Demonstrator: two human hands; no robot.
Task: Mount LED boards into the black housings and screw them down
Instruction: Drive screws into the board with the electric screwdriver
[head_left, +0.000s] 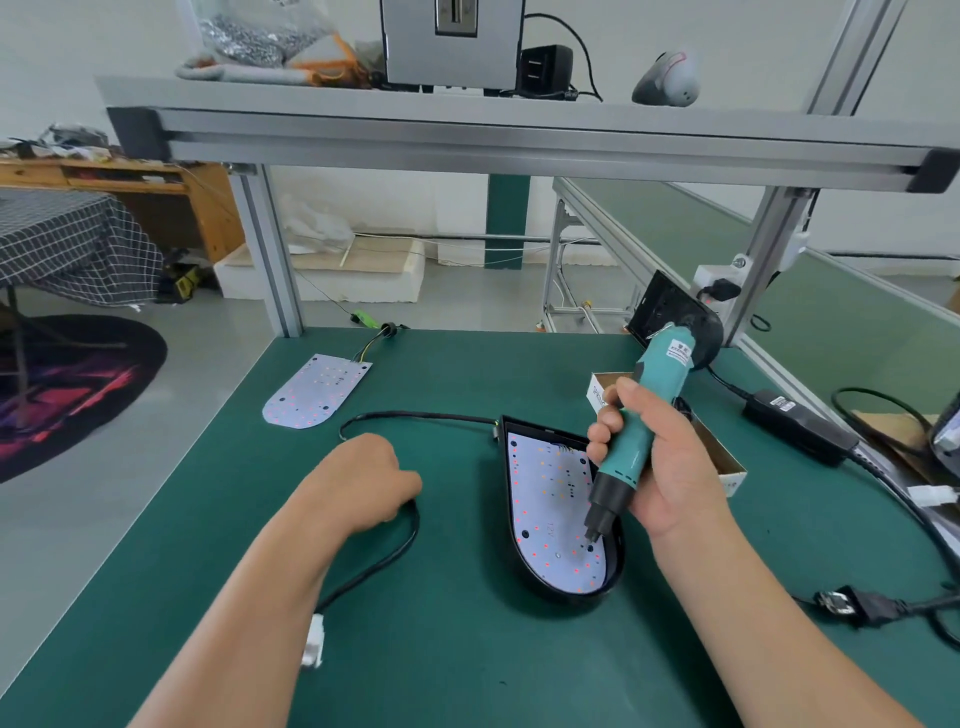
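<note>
A black housing (618, 566) lies on the green mat with a white LED board (550, 499) seated inside it. My right hand (660, 457) grips a teal electric screwdriver (631, 441), whose tip rests on the board near its lower right edge. My left hand (371, 480) is a closed fist resting on the mat, left of the housing, beside the housing's black cable (400, 551). A second loose LED board (314, 389) lies at the far left of the mat. Another black housing (654, 306) leans at the back right, behind the screwdriver.
An open cardboard box (727, 462) sits right of the housing, partly behind my right hand. A black power adapter (800, 426) and its plug (852, 605) lie at the right. The cable ends in a white connector (314, 647). An aluminium shelf frame (519, 140) spans overhead.
</note>
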